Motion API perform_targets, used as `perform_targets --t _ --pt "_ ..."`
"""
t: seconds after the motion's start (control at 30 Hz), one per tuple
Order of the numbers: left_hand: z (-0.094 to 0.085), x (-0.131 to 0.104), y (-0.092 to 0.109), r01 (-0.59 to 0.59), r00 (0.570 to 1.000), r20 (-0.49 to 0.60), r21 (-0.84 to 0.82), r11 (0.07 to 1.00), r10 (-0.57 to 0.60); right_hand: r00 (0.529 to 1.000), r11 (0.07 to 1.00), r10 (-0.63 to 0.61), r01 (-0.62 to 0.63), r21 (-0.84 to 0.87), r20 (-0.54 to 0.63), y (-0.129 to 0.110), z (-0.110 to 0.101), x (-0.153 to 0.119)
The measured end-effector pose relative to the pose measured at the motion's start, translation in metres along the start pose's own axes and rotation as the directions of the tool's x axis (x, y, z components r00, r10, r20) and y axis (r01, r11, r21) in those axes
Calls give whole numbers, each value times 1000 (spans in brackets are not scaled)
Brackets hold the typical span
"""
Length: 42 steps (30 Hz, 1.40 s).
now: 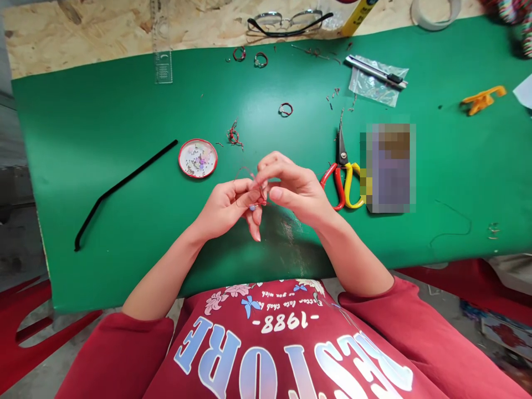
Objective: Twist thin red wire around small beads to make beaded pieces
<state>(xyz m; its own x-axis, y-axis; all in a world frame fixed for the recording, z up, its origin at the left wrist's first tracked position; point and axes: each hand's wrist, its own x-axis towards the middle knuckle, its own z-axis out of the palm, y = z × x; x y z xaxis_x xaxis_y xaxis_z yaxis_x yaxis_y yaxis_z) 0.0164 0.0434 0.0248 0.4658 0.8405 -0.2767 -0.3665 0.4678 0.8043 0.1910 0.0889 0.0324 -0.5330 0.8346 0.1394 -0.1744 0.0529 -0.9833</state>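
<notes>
Over the near part of the green table, my left hand (226,208) pinches a thin red cord bracelet (261,200) between thumb and fingers. A small pale bluish bead (252,207) hangs from it by the fingers. My right hand (293,185) meets it from the other side, index finger and thumb curled close to the cord; fine red strands loop up between the hands. Whether the right fingertips grip a strand is hard to make out. Left of the hands lies a round red-rimmed dish (181,158) with tiny beads. A tangle of red cord (233,134) lies just beyond.
Scissors (342,158) with red and yellow handles lie right of my hands, beside a blurred-out rectangle (393,169). Finished-looking cord rings (286,109), a utility knife (376,72) on a plastic bag, a ruler (162,61), glasses (291,23) and a bent black rod (128,176) lie around.
</notes>
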Motion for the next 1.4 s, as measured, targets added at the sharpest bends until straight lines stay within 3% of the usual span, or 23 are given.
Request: perform_targets --t 0.07,0.17,0.27,0.37,0.5,0.6,0.87,0.97,1.2,1.3,1.4 --pt "-1 0 -1 75 994 86 -19 997 -73 997 998 -41 44 -36 67 -3 -2 -1" --pt "-1 0 -1 103 979 181 -70 992 -89 982 998 1 -12 57 189 -6 -6 -2" --pt "-1 0 1 111 973 213 -105 988 -86 967 994 13 -41 103 255 -7 -10 -1" --pt "-1 0 3 130 971 220 -138 982 -97 957 994 -66 37 106 282 -7 -12 0" --pt "-1 0 3 99 979 197 -199 975 -59 953 978 -195 206 -23 233 -5 -9 1" --pt "-2 1 1 100 980 191 -233 967 -55 922 911 -338 370 -181 187 -3 -5 2" --pt "3 2 -1 120 972 233 -327 937 -43 717 607 -667 680 -412 201 5 -1 4" --pt "6 2 -2 150 967 243 -319 936 -72 681 570 -708 708 -417 188 7 1 4" --pt "9 1 -5 198 956 277 -355 914 -99 675 540 -719 693 -477 166 2 7 3" --pt "10 1 -5 180 961 263 -350 919 -88 679 533 -723 664 -525 125 3 7 1" --pt "10 0 -4 116 976 213 -339 934 -43 654 511 -753 653 -559 75 8 7 -1"
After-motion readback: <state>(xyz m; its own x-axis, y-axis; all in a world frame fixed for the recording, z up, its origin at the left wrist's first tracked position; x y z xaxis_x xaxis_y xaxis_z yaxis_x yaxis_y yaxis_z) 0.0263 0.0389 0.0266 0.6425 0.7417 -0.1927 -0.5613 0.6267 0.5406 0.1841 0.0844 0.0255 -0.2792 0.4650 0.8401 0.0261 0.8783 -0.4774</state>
